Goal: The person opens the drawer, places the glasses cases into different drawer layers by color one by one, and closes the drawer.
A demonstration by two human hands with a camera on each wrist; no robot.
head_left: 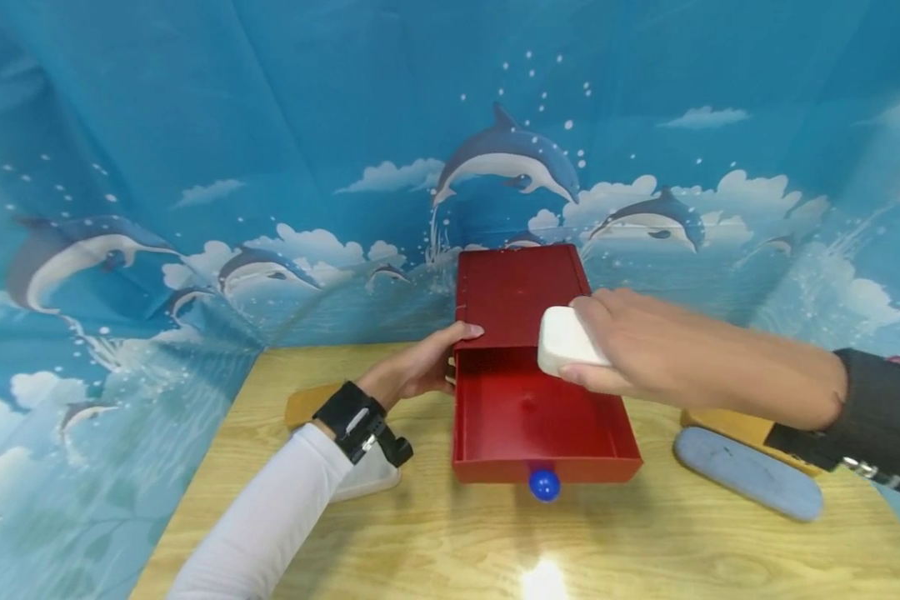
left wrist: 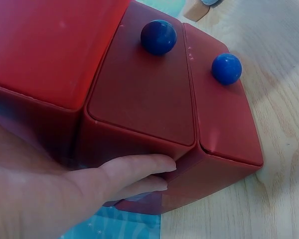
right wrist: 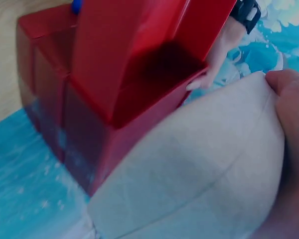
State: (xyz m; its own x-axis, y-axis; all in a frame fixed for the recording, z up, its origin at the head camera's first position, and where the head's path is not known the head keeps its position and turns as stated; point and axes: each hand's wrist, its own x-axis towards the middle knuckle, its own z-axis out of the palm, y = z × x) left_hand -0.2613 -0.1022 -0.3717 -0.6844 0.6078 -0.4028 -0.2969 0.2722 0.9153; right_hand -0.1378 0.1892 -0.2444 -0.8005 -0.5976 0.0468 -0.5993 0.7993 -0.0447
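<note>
The right hand [head_left: 648, 346] grips a white rounded bar of soap [head_left: 566, 340] above the open drawer of a red plastic cabinet [head_left: 521, 292], which the left hand [head_left: 420, 367] steadies with flat fingers. The smooth bar could slip, striking the drawer rim.

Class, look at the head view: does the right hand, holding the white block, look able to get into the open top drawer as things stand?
Probably yes. The right hand holds the white block just above the open drawer, whose visible floor shows nothing inside; the left hand stays at the cabinet's left side.

Right hand [head_left: 630, 342] covers the white block's [head_left: 566, 340] near end. Left hand's [head_left: 420, 367] fingertips hidden behind the red drawer box [head_left: 525, 417]; its blue knob [head_left: 543, 484] half-hidden below the front.
</note>
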